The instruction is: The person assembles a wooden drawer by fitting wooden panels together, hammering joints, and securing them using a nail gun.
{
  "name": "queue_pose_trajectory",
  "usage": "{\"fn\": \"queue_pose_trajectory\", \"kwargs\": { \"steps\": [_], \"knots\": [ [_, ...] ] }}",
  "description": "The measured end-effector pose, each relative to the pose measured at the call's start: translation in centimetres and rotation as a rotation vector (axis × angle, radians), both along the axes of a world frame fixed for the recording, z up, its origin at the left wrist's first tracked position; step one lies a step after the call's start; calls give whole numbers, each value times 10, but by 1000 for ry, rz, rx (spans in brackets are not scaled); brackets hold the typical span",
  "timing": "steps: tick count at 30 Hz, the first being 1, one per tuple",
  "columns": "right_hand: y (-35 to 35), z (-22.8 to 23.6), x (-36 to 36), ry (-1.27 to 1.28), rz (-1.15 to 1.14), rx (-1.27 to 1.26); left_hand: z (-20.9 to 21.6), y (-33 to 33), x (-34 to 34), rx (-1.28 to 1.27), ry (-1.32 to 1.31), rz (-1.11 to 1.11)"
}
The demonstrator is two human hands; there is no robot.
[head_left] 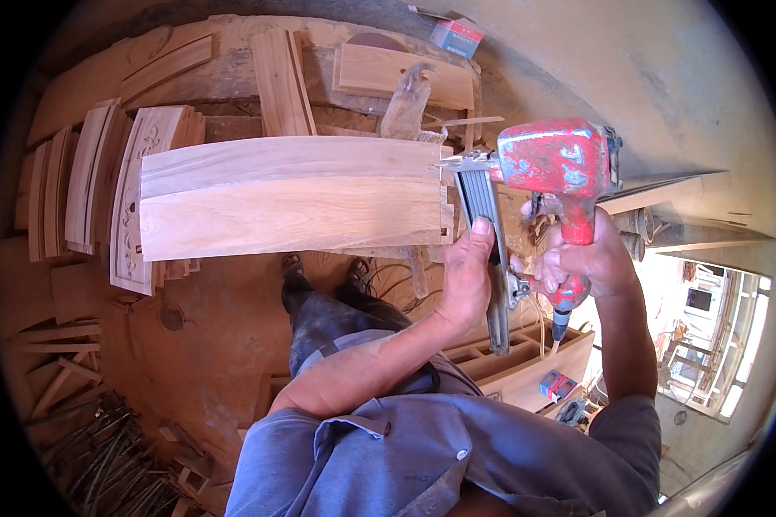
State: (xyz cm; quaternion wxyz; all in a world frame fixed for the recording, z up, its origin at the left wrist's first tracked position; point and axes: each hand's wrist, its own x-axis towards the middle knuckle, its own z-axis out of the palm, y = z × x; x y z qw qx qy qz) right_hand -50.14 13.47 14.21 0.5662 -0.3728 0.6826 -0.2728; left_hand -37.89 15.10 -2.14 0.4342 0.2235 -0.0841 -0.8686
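Observation:
A worn red nail gun (547, 155) points left, its nose against the right end of a pale wooden board (293, 202). My right hand (602, 258) is wrapped round the gun's handle, with an air hose fitting below it. On the gun's long grey magazine (478, 202) rests the thumb of my left hand (470, 271); its other fingers are mostly hidden behind. The board lies across the bench, and its right end shows notches and small tenons.
Stacked wooden panels (86, 177) and a carved panel (138, 207) stand left. More boards (283, 82) and a small box (457, 38) lie on the far workbench (233, 43). Thin scrap sticks (103, 457) heap lower left. A wooden drawer frame (526, 370) is near my right side.

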Motion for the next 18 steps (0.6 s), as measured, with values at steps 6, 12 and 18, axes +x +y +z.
{"fn": "queue_pose_trajectory", "kwargs": {
  "steps": [6, 12, 18],
  "knots": [
    [2, -2, -1, -10, -32, 9, -1, 2, -2, -2, 16, 20],
    [1, -9, -11, -78, -4, 15, 1, 0, 0, -23, -19, 41],
    [-3, -5, -7, -27, 12, 40, 0, 1, -3, -31, -25, 53]
  ]
}}
